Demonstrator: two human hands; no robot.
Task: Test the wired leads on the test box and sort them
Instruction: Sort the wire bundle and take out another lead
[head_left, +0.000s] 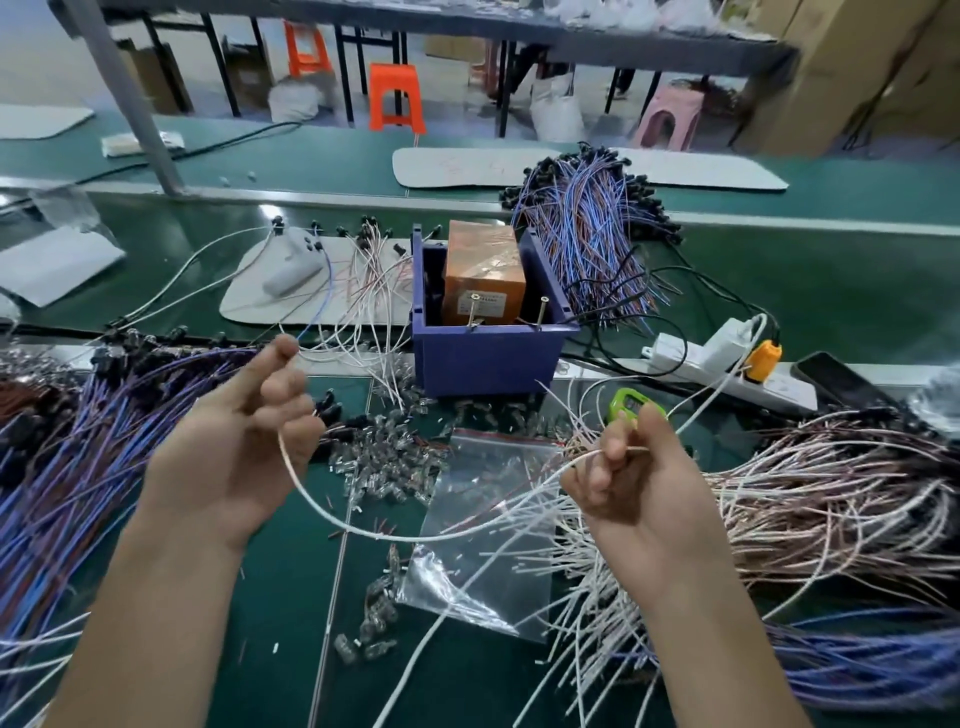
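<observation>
A white wired lead (363, 532) sags in a loop between my two hands above the green bench. My left hand (244, 441) pinches one end with curled fingers, and my right hand (628, 478) grips the other end in a fist. Straight ahead stands the test box, a blue bin (488, 358) holding an orange block (483, 270) with two metal pins at its front rim. A heap of white and pink leads (810, 499) lies under and right of my right hand. Blue and purple leads (67, 457) are piled at the left.
A clear zip bag (488, 519) and several small clear parts (384, 462) lie between my hands. Behind the bin is another blue-lead bundle (587, 228). A white power strip (727, 358), a green object (626, 405) and a dark phone (836, 379) sit at the right. A few tested leads rest on a white board (311, 280).
</observation>
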